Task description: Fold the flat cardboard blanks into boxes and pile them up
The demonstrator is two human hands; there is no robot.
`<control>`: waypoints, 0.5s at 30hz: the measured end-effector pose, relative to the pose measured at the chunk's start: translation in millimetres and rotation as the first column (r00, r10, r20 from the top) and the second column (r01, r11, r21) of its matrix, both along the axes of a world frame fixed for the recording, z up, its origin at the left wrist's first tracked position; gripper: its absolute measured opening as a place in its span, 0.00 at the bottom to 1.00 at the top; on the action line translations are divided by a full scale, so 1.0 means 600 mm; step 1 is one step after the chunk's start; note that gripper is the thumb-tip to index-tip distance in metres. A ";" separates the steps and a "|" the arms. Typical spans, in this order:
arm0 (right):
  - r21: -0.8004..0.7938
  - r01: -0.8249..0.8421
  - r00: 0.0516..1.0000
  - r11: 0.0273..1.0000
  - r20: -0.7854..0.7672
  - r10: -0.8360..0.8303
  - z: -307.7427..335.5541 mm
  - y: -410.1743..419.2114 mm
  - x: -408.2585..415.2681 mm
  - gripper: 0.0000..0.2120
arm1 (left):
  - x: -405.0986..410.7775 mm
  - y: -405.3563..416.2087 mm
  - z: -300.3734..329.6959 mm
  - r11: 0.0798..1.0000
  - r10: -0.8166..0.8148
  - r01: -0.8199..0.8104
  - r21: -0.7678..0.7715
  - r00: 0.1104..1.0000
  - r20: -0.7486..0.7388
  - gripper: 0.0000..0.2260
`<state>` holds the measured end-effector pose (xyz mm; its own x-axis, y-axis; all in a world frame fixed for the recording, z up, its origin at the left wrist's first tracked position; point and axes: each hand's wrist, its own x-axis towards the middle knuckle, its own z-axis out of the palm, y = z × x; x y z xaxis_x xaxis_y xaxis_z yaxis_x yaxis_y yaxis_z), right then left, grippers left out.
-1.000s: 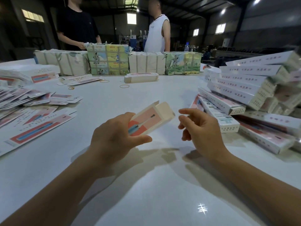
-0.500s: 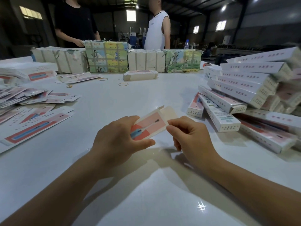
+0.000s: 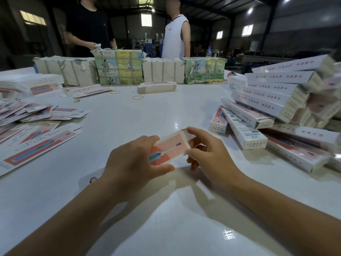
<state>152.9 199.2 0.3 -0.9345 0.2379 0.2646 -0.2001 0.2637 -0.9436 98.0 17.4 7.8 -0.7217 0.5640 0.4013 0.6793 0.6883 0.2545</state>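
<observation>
Both hands' fingers (image 3: 198, 134) grasp the box (image 3: 170, 147) above bare table (image 3: 166, 228), flat blanks (image 3: 39, 147) left, piled boxes (image 3: 273, 100) right.

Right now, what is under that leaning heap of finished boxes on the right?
Under the heap of boxes lie more folded boxes flat on the white table, some sticking out. Whatever is deeper underneath is covered.

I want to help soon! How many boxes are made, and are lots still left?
Many are done: folded boxes are piled at the right. One box is in hand now: the left hand grips it and the right hand works its far end. Plenty remain: flat blanks lie at the left.
</observation>
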 end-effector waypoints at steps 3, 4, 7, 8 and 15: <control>-0.012 -0.001 1.000 1.000 -0.026 0.001 0.003 0.002 0.002 0.19 | 0.003 0.000 0.001 1.000 0.001 -0.001 0.006 1.000 0.000 0.36; 0.024 -0.004 0.999 1.000 -0.032 0.005 0.004 0.001 0.004 0.17 | 0.004 0.000 0.001 1.000 0.000 0.000 0.002 1.000 -0.002 0.36; 0.163 -0.002 0.998 0.987 -0.054 0.011 0.003 -0.004 0.005 0.18 | 0.006 0.005 -0.001 1.000 0.013 -0.014 -0.019 0.999 -0.032 0.35; 0.189 -0.001 0.998 0.982 -0.059 0.012 0.003 -0.006 0.005 0.19 | 0.006 0.007 -0.002 1.000 0.019 -0.020 -0.022 0.999 -0.047 0.34; 0.348 0.011 1.000 0.937 -0.016 -0.006 0.009 0.000 0.001 0.17 | 0.004 0.015 -0.004 0.997 0.049 -0.051 -0.061 0.998 -0.033 0.34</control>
